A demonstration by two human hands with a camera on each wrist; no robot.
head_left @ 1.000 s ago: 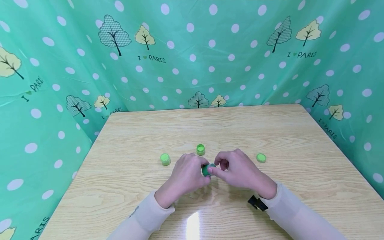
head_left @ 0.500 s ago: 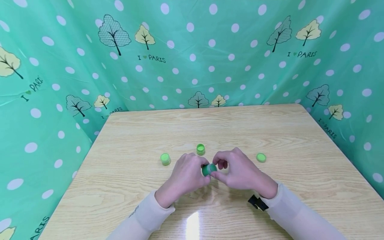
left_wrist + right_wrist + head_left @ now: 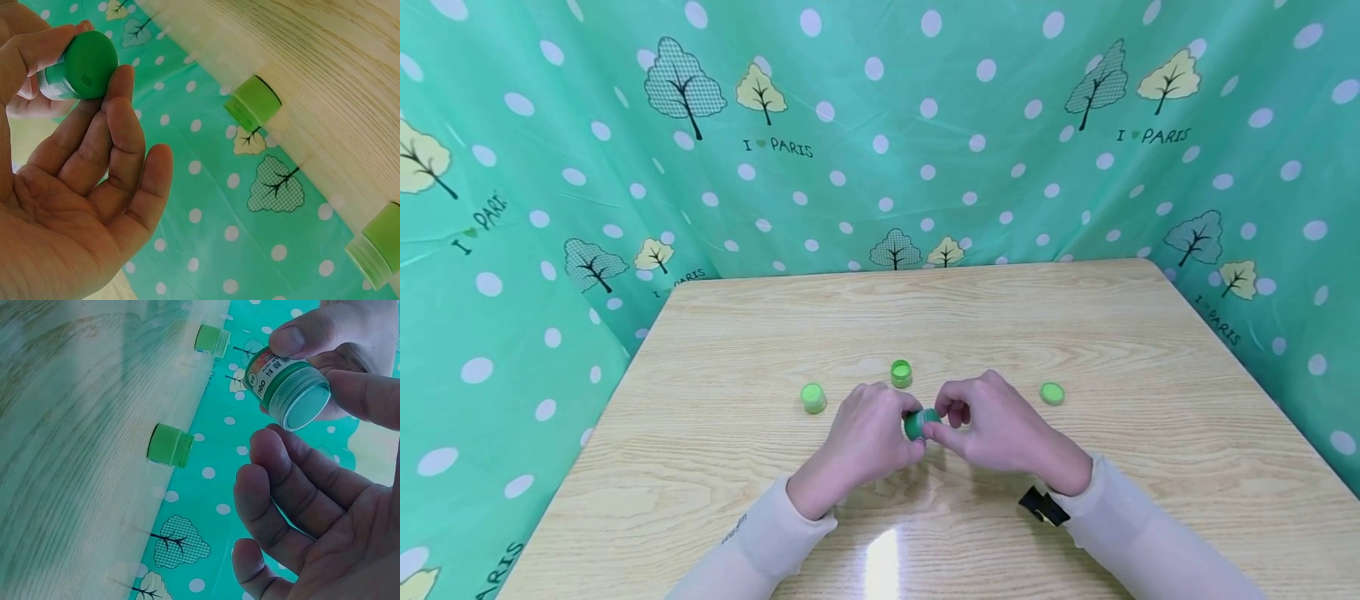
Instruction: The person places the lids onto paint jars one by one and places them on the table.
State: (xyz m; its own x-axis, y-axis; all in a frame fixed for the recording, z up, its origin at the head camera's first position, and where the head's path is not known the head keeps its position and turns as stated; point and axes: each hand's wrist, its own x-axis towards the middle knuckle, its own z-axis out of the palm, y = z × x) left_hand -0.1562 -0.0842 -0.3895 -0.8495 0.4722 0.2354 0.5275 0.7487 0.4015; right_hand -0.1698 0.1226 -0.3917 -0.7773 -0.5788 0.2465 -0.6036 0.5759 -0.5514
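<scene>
A small dark-green paint jar [image 3: 916,425] with a printed label and clear screw lid [image 3: 301,400] is held tilted between both hands above the table. My left hand [image 3: 872,433] grips its green body by thumb and fingers; the base [image 3: 92,62] faces the left wrist camera. My right hand [image 3: 1000,421] is at the lid, thumb against its rim and a fingertip close at the opposite edge. The other right fingers curl loosely beneath. Past the hands stands a lidless light-green paint jar [image 3: 902,374]. A lidded light-green jar [image 3: 813,399] stands to the left.
A loose light-green lid [image 3: 1052,394] lies on the wooden table [image 3: 880,321], right of my right hand. A green curtain [image 3: 880,179] with white dots and printed trees surrounds the back and sides. A black clip [image 3: 1043,507] hangs at the right sleeve cuff.
My right thumb slipped back from the jar's lid half a second ago and now lies over it again. The left hand keeps its grip; the other jars and loose lid stay put.
</scene>
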